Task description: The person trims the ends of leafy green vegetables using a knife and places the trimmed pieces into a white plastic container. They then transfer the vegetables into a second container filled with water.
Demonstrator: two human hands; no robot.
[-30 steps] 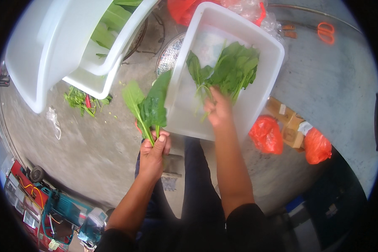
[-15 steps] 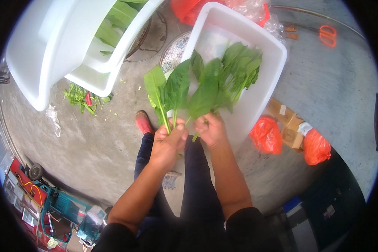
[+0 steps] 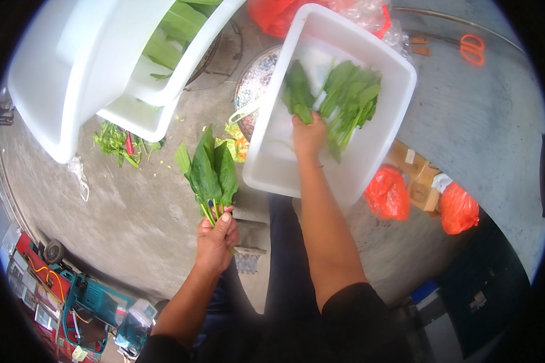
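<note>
My left hand (image 3: 218,233) grips the stems of an upright bunch of dark green leafy vegetables (image 3: 208,169), held outside the white tub over the floor. Inside the white tub (image 3: 381,145) at upper centre, my right hand (image 3: 309,133) has its fingers curled at the lower end of some leaves (image 3: 298,88), its fingertips partly hidden by them. More loose greens (image 3: 354,97) lie beside it in the same tub. Between the two hands' positions, a round patterned basin (image 3: 255,78) shows under the tub's left side, with yellow and orange scraps below it.
At upper left stand stacked white tubs (image 3: 48,85), one holding large leaves. Green trimmings (image 3: 112,142) lie on the concrete floor (image 3: 133,212). Right: red plastic bags (image 3: 386,193), cardboard (image 3: 421,193), orange-handled scissors (image 3: 471,51). Lower left: a cluttered pile of tools (image 3: 94,296). My legs are below the tub.
My hands met below the tub half a second ago; since then my right hand has moved up into it and my left slightly down and left, its bunch fuller than a second ago.
</note>
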